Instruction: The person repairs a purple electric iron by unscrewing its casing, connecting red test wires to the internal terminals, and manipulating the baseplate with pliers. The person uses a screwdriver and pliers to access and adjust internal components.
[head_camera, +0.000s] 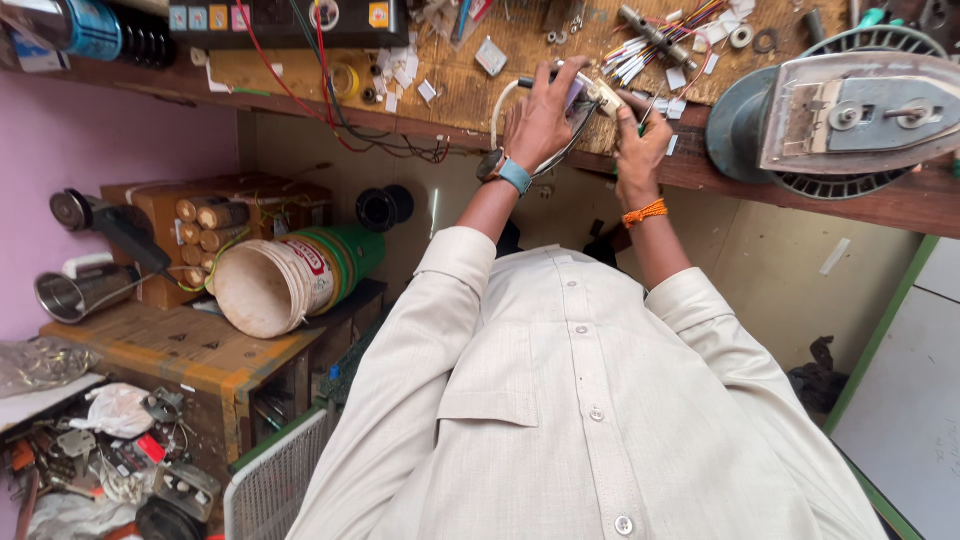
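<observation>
Two bare hands meet at the front edge of the cluttered wooden desk (480, 95). The left hand (541, 118), its grip closed, holds a small white-and-purple cylindrical part with a white cable (592, 95); the right hand (640, 143) pinches its end, apparently mid-repair. Fine, steady fingerwork seems needed next. The part's detail and the right fingertips are hard to make out.

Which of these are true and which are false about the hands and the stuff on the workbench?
1. The left hand wears a watch with a blue strap. True.
2. The right hand has an orange thread band on its wrist. True.
3. The clothes iron is in the right hand. False: it rests on the wooden workbench, apart from both hands.
4. The white bucket stands upright. False: it lies on its side.
</observation>
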